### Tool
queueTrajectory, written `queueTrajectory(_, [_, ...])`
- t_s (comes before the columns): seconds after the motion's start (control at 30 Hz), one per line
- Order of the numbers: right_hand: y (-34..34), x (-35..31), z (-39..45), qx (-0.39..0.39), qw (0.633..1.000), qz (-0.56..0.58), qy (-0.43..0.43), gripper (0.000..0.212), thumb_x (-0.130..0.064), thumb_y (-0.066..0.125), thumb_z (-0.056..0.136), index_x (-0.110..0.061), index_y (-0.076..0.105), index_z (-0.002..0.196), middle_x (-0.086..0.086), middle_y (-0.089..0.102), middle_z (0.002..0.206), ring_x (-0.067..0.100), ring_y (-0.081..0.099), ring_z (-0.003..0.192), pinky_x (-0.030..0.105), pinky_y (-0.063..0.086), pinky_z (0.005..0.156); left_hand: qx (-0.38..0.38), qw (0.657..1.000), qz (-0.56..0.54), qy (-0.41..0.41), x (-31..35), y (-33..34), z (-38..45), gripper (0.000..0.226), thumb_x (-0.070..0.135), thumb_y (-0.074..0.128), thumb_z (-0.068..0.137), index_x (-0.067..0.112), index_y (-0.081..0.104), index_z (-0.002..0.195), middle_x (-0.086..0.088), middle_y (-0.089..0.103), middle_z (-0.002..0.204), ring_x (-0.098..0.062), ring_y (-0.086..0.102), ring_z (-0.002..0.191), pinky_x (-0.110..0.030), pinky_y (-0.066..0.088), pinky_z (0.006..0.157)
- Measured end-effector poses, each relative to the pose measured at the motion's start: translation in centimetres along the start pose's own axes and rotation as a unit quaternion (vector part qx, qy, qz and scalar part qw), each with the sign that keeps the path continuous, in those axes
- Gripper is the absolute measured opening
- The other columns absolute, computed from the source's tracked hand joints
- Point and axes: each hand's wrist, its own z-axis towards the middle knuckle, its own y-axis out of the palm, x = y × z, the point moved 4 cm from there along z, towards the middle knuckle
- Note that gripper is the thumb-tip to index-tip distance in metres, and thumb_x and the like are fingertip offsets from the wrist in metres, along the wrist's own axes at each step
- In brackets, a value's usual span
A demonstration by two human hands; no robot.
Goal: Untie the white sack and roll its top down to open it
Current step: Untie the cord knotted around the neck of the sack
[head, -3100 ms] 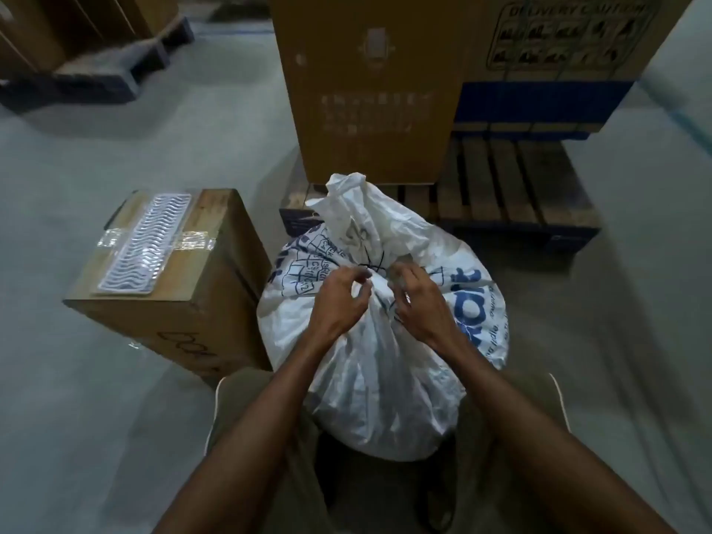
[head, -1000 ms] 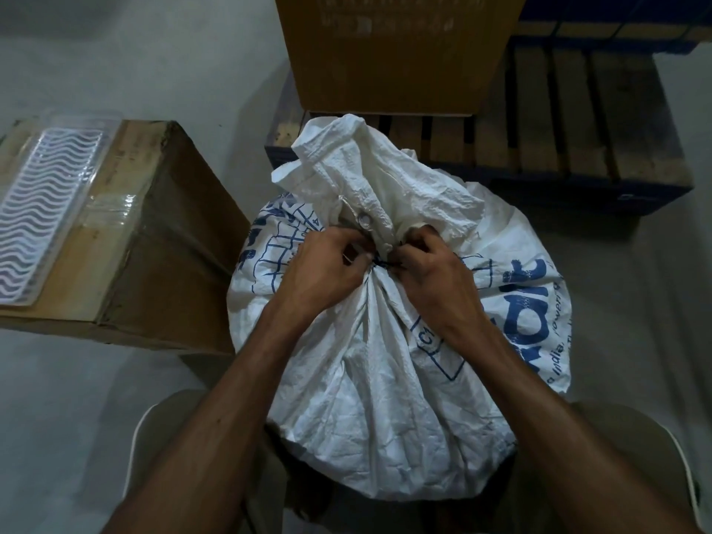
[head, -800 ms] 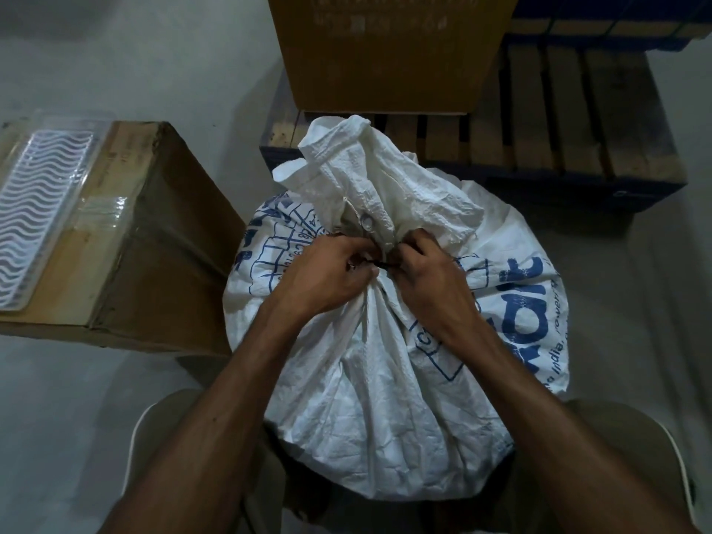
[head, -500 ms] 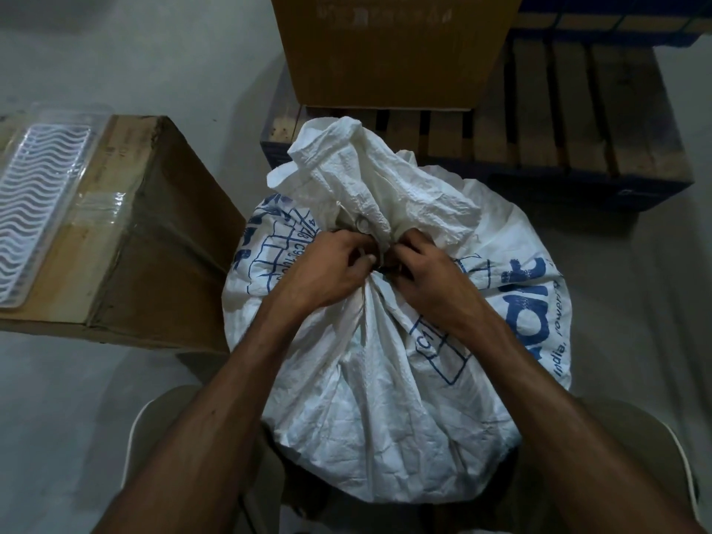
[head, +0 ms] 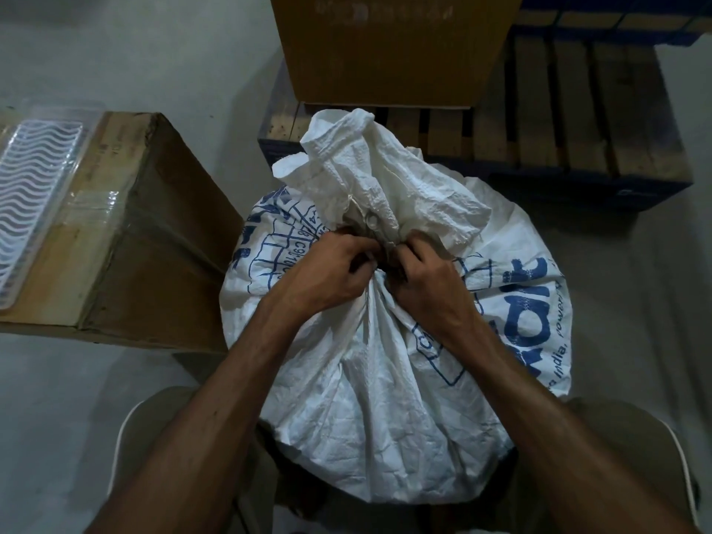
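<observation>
head view: white sack (head: 385, 379) stands on the floor between the person's knees, neck bunched and tied.
left hand (head: 327, 275): fingers curled, pinching at the tie on the neck.
right hand (head: 427, 287): pinching the same spot from the other side.
tie: mostly hidden under the fingers.
advice: loosen the knot patiently rather than yanking; roll the top afterwards.

The hands (head: 379, 279) hide the sack's (head: 370, 379) tie; the frame's top edge crops the box (head: 389, 48).
</observation>
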Motion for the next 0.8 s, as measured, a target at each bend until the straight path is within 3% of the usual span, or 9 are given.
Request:
queueTrajectory(0.13, [0.0, -0.3, -0.7, 0.057, 0.997, -0.007, 0.049, 0.023, -0.013, 0.073, 0.086, 0.002, 0.065, 0.102, 0.018, 0.063, 0.090, 0.038, 0.064, 0.063, 0.040, 0.056, 0.052, 0.012, 0.999, -0.025, -0.018, 0.0, -0.1, 0.0, 0.023, 0.028, 0.062, 0.090, 0.017, 0.076, 0.104, 0.000, 0.075, 0.089, -0.015, 0.069, 0.076, -0.036, 0.057, 0.073])
queueTrajectory(0.27, [0.0, 0.0, -1.0, 0.091, 0.984, 0.031, 0.149, 0.029, -0.020, 0.074, 0.088, 0.000, 0.064, 0.107, 0.017, 0.068, 0.086, 0.035, 0.065, 0.070, 0.036, 0.053, 0.060, 0.066, 0.997, -0.014, -0.041, 0.4, -0.1, 0.2, 0.017, 0.023, 0.064, 0.094, 0.014, 0.079, 0.096, -0.001, 0.077, 0.085, -0.010, 0.064, 0.070, -0.029, 0.054, 0.072])
queueTrajectory(0.4, [-0.2, 0.4, -0.7, 0.065, 0.980, 0.079, 0.168, 0.023, -0.024, 0.073, 0.091, -0.005, 0.069, 0.104, 0.010, 0.072, 0.088, 0.025, 0.066, 0.075, 0.027, 0.045, 0.065, 0.086, 0.994, -0.014, -0.058, 0.2, 0.2, -0.2, 0.022, 0.026, 0.061, 0.098, 0.015, 0.079, 0.093, -0.001, 0.076, 0.080, -0.015, 0.066, 0.070, -0.037, 0.054, 0.071])
queueTrajectory(0.57, [-0.7, 1.2, -0.5, 0.012, 0.964, 0.197, 0.176, 0.016, -0.012, 0.076, 0.084, -0.013, 0.080, 0.100, -0.005, 0.077, 0.088, 0.003, 0.070, 0.078, 0.021, 0.057, 0.074, 0.065, 0.993, -0.009, -0.094, -0.1, 0.4, -0.5, 0.018, 0.026, 0.069, 0.093, 0.016, 0.081, 0.102, -0.001, 0.079, 0.090, -0.016, 0.070, 0.082, -0.035, 0.056, 0.078])
queueTrajectory(0.67, [-0.4, 2.1, -1.3, -0.002, 0.915, 0.297, 0.271, 0.022, -0.005, 0.077, 0.084, -0.020, 0.083, 0.097, -0.012, 0.080, 0.092, 0.000, 0.073, 0.087, 0.021, 0.059, 0.084, 0.036, 0.994, 0.006, -0.102, 0.0, 0.4, -0.4, 0.019, 0.024, 0.068, 0.093, 0.013, 0.079, 0.105, -0.003, 0.078, 0.097, -0.018, 0.070, 0.088, -0.033, 0.055, 0.081])
queueTrajectory(0.8, [0.1, 2.9, -2.4, -0.024, 0.798, 0.459, 0.390, 0.025, 0.009, 0.069, 0.088, -0.013, 0.081, 0.091, 0.000, 0.081, 0.091, 0.014, 0.077, 0.094, 0.033, 0.060, 0.094, 0.001, 0.995, 0.025, -0.092, 0.6, 0.6, -0.2, 0.016, 0.018, 0.067, 0.091, 0.012, 0.078, 0.101, -0.002, 0.077, 0.094, -0.015, 0.068, 0.082, -0.025, 0.048, 0.073])
